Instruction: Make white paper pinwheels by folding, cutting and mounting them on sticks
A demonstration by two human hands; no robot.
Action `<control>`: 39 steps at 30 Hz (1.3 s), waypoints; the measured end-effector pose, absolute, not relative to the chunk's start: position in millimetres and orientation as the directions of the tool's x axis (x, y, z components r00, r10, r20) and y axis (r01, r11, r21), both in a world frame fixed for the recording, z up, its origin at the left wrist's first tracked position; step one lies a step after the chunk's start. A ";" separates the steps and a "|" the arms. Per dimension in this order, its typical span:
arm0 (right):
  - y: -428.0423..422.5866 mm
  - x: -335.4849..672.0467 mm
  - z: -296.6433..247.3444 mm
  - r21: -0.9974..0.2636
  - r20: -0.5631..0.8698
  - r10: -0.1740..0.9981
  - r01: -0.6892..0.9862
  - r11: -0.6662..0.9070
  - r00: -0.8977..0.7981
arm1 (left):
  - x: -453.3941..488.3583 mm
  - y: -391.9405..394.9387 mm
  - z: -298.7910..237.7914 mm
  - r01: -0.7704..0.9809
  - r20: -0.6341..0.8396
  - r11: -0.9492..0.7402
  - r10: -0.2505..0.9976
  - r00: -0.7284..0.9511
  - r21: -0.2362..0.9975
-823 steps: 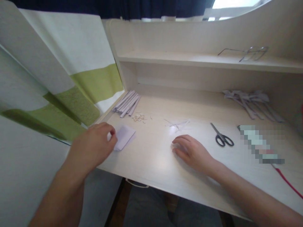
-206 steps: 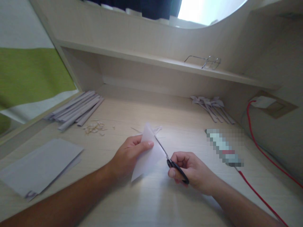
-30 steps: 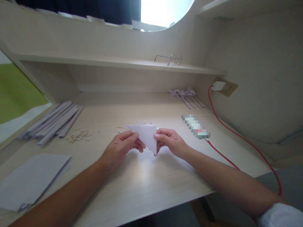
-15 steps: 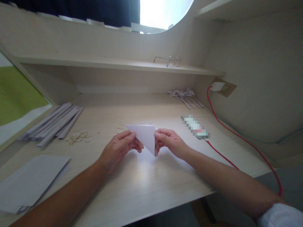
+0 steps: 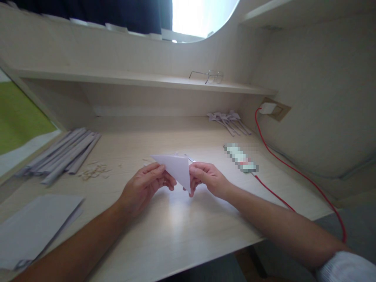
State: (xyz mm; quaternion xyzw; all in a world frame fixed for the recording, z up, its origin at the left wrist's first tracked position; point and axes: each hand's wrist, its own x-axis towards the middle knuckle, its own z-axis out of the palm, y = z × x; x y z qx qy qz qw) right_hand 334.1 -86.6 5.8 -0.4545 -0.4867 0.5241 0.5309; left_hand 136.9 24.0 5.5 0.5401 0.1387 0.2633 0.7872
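A white paper folded into a triangle (image 5: pixel 177 167) is held just above the middle of the wooden desk (image 5: pixel 182 231). My left hand (image 5: pixel 145 188) pinches its left side with thumb and fingers closed. My right hand (image 5: pixel 206 179) grips its right edge, fingers curled round it. The triangle's point hangs down between the two hands. A thin metal tip, perhaps of scissors (image 5: pixel 190 159), peeks out behind the paper, the rest hidden.
Rolled paper tubes (image 5: pixel 61 155) and small scraps (image 5: pixel 95 171) lie at left. A stack of paper sheets (image 5: pixel 35 225) sits front left. Folded paper pieces (image 5: pixel 227 119) lie back right, a blurred object (image 5: pixel 241 158) with a red cable (image 5: pixel 293 172), and glasses (image 5: pixel 207 75) on the shelf.
Both hands and the triangle have shifted slightly left and down in view over the last second. The grip on the paper looks unchanged.
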 end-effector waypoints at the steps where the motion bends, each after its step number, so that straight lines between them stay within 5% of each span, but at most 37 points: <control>1: -87.1 333.6 6.4 -0.994 0.053 0.998 -0.101 0.051 -0.017 | 136.9 23.7 5.7 -0.263 0.064 0.277 0.567 0.821 0.924; 11: -89.9 331.2 3.2 -0.993 0.121 0.993 -0.001 0.121 0.005 | 138.1 22.1 4.4 -0.184 0.049 0.192 0.554 0.831 0.964; 17: -97.3 325.9 2.2 -0.821 0.256 0.960 0.550 0.153 0.115 | 139.4 17.4 3.5 -0.027 0.071 -0.082 0.612 0.788 0.996; 21: -100.4 324.2 3.5 -0.700 0.314 0.945 0.695 0.163 0.094 | 141.1 13.4 4.4 0.050 -0.023 -0.021 0.671 0.741 0.999; 24: -99.7 324.6 5.3 -0.788 0.275 0.959 0.588 0.180 0.075 | 140.9 14.1 1.2 0.037 -0.064 0.054 0.664 0.745 0.998; 27: -96.4 325.5 6.3 -0.961 0.105 0.989 0.265 0.073 0.107 | 139.3 15.9 -2.5 0.010 -0.057 0.073 0.679 0.732 0.997; 31: -91.2 324.6 4.7 -0.997 -0.070 0.995 -0.040 -0.068 0.068 | 138.2 14.6 -1.2 -0.011 -0.047 0.079 0.701 0.711 0.997; 35: -89.2 324.2 1.6 -0.997 -0.036 0.999 -0.070 -0.034 0.037 | 139.4 14.4 2.8 -0.012 -0.082 0.124 0.721 0.688 0.992; 39: -92.5 333.0 5.4 -0.961 0.262 0.938 0.154 0.231 0.227 | 140.9 18.4 3.8 -0.027 -0.155 0.232 0.724 0.672 0.972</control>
